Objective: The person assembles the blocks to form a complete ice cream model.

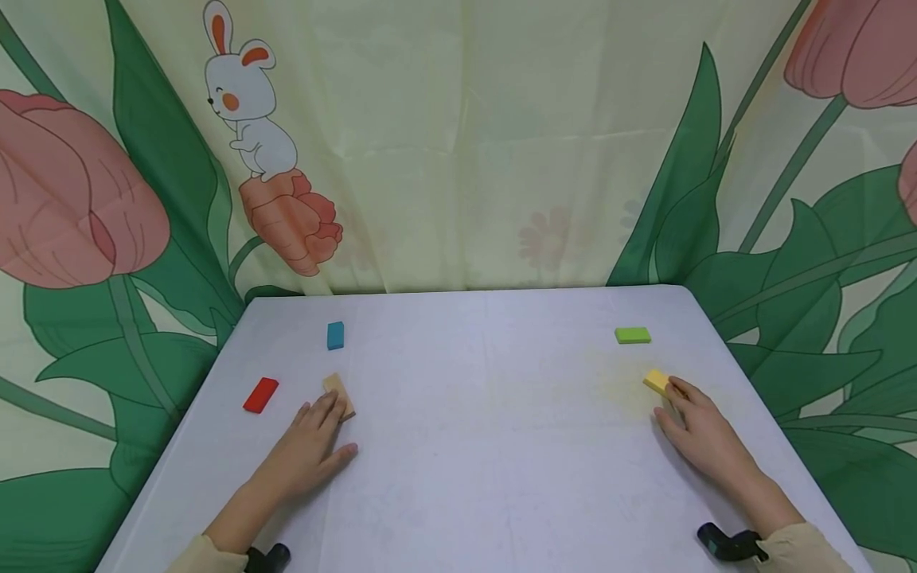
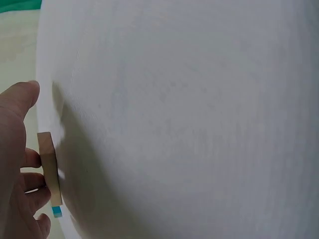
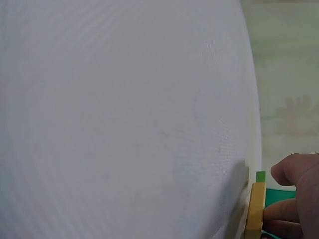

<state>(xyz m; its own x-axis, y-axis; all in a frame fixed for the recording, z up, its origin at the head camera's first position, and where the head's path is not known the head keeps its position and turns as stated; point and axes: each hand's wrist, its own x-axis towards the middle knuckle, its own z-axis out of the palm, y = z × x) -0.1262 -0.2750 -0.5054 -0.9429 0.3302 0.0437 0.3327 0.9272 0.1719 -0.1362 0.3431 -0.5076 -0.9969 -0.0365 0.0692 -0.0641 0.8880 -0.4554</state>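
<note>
White tbl, hands on tan blk (L), yellow blk (R)

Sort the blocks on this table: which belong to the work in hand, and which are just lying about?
In the work:
tan block, touched by the left grip
yellow block, touched by the right grip

Apparently just lying about, judging by this moment alone:
red block, untouched
blue block, untouched
green block, untouched

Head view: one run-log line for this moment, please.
left hand: touches tan block | right hand: touches yellow block | untouched: red block, blue block, green block
</note>
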